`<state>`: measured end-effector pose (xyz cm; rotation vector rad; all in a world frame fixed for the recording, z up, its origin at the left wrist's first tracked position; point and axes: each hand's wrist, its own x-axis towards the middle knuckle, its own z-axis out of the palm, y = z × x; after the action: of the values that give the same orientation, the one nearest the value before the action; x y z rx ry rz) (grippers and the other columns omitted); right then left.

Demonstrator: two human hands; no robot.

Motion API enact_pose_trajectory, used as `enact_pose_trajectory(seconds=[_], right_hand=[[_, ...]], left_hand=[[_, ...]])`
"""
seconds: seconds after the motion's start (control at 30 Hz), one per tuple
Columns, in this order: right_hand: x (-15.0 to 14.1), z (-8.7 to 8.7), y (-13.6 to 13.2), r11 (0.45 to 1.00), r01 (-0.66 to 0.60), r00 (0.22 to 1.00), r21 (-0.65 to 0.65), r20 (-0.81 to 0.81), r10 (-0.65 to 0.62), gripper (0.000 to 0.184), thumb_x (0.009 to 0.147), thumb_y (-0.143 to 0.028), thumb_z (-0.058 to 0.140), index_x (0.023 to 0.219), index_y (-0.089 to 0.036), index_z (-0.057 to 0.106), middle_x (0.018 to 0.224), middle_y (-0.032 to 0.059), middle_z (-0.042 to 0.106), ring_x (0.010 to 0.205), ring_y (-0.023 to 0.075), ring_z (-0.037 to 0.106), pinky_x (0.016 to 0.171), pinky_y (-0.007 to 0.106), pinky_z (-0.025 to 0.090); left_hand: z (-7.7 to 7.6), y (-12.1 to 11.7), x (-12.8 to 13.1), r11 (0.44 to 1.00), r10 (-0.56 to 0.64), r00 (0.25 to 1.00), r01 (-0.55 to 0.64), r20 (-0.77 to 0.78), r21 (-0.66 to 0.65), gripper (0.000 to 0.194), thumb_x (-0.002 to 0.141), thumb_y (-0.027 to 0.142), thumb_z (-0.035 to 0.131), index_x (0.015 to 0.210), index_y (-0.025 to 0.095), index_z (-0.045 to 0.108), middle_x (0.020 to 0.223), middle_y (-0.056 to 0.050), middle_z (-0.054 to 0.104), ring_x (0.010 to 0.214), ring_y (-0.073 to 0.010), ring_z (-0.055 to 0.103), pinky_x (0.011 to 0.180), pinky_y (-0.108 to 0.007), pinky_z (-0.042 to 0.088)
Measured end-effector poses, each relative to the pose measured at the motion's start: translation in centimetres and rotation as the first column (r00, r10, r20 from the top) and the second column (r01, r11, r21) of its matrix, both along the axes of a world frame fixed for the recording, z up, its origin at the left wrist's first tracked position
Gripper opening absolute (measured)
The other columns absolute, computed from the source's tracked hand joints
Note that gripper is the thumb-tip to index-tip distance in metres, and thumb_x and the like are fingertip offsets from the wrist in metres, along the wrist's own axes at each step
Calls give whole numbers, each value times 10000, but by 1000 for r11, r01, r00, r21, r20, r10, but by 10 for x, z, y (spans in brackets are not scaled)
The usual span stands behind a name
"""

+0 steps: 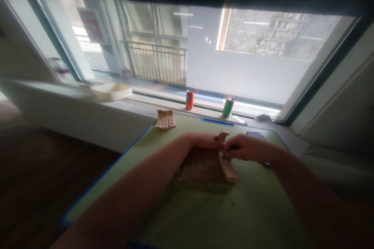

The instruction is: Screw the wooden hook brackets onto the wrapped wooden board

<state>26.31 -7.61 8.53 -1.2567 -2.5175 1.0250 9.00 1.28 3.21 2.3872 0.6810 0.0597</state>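
A curved, pale wooden piece (pixel 229 172) stands on the right part of a shiny brown board (pixel 200 167), and its upper end bends over like a hook. My left hand (pixel 206 140) is closed around the far part of this piece from the left. From the right, my right hand (pixel 247 147) pinches a small dark tool (pixel 234 147) with its fingertips against the wood's face. The tool's tip is hidden by the fingers, and its exact kind does not show. Several similar wooden pieces (pixel 165 120), with dark holes, stand together at the table's far left corner.
The green table top (pixel 175 214) has a blue edge. A phone (pixel 256 135) lies beyond my right hand. On the window sill stand an orange can (pixel 189 100) and a green can (pixel 228 108). A cream basin (pixel 112 92) rests on the radiator cover at left.
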Motion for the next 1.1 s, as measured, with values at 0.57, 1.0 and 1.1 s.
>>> enact_pose_trajectory(seconds=[0.57,1.0,1.1], right_hand=[[-4,-12,1,917,107,959,-385,-204,-198,201,745,-324,584,736,-125,604,532,-33,510,387,35,403,349,163,261],[-6,-21,2,893,117,937,-434,-250,-244,188,757,-313,572,780,-127,573,592,-12,557,429,62,492,393,177,374],[-1,-23,4,881,94,943,-463,-244,-228,199,759,-323,574,836,-140,571,638,-7,564,512,90,552,477,208,447]], left_hand=[[-2,3,-1,999,-33,997,32,-69,-12,486,813,540,395,1079,179,583,1065,-53,612,939,-210,551,839,-338,415],[0,1,1,999,-32,995,31,-96,-18,434,822,498,404,1083,203,587,1088,-26,613,950,-182,555,855,-303,419],[4,-4,1,1000,13,992,-13,-122,2,421,811,503,427,1082,225,589,1096,-1,611,966,-168,552,853,-265,418]])
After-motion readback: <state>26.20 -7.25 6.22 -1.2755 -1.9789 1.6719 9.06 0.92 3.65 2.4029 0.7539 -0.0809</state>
